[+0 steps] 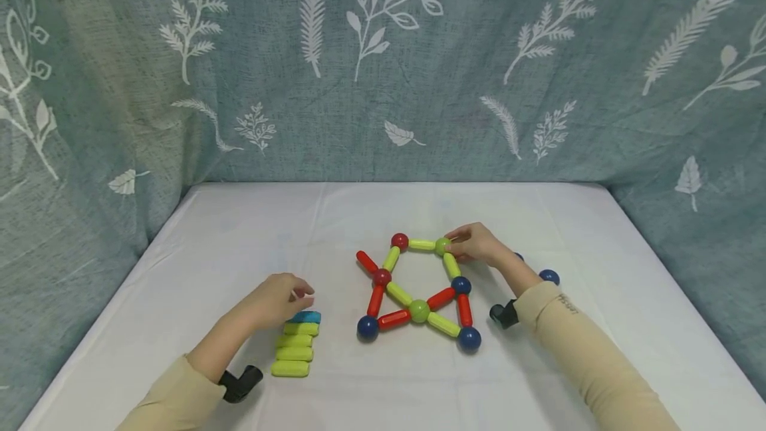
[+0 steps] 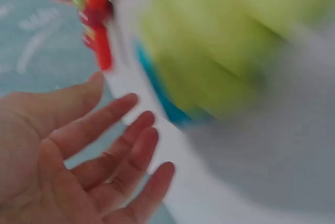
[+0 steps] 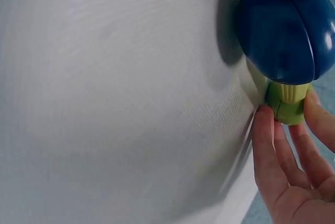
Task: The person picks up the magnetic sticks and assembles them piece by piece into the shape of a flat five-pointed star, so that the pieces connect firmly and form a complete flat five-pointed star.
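Observation:
A flat frame of magnetic rods and balls lies on the white table. My right hand holds the green ball at its back right corner; in the right wrist view the fingers and thumb lie around that ball, under a dark blue ball. My left hand hovers just above a row of loose rods, with a blue rod nearest and a yellow-green rod in front of it. Its fingers are loosely bent and hold nothing, as the left wrist view shows. That view is blurred at the rods.
A red rod sticks out to the left from a red ball of the frame. Loose blue balls, one plainly visible, lie right of my right wrist. A patterned green cloth hangs behind the table.

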The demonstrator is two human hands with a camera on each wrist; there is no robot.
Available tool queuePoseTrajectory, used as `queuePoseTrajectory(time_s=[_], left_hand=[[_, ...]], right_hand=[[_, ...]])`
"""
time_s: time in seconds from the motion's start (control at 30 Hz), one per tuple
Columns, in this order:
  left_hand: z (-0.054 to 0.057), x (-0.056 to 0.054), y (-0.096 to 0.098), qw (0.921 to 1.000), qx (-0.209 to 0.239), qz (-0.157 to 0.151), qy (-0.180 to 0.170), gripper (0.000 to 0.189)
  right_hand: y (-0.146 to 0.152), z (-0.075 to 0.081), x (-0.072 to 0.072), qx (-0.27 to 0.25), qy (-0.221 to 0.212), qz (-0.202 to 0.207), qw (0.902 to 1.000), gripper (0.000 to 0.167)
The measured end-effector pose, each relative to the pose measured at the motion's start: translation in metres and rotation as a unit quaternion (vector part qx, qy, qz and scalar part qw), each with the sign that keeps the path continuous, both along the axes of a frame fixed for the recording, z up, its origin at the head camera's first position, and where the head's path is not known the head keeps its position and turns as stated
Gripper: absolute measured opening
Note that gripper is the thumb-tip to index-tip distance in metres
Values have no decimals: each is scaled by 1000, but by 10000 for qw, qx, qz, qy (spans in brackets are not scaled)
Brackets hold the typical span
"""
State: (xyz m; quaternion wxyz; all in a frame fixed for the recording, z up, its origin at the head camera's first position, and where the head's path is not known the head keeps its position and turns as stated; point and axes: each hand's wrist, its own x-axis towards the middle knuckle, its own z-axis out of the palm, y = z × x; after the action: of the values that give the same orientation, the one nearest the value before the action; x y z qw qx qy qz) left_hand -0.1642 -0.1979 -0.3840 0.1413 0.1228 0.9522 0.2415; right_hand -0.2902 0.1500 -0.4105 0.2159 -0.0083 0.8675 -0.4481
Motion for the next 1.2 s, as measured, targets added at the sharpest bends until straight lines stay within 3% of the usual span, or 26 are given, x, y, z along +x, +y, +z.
queuePoseTrajectory(time_s=[0.23, 0.43, 0.6, 0.77, 0.97, 1.2], left_hand=[[-15, 7, -27, 9993, 226, -246, 168, 21], [-19, 9, -32, 9982, 318, -371, 353, 13], [-17, 2, -25, 9987, 418, -202, 217, 10], [-6, -22, -4, 9987, 418, -233, 171, 8], [5, -62, 27, 9970, 418, -275, 595, 6], [1, -101, 54, 9968, 497, 30, 629, 12]], right_hand=[[2, -1, 0, -80, -59, -68, 9999, 39], [0, -3, 1, -64, -36, -119, 9999, 38], [0, -4, 1, 20, 4, -174, 9998, 38], [2, -3, 0, 20, -3, -187, 9998, 39], [2, -4, 1, -55, -10, -224, 9997, 38], [1, -4, 1, -57, -24, -257, 9997, 37]])
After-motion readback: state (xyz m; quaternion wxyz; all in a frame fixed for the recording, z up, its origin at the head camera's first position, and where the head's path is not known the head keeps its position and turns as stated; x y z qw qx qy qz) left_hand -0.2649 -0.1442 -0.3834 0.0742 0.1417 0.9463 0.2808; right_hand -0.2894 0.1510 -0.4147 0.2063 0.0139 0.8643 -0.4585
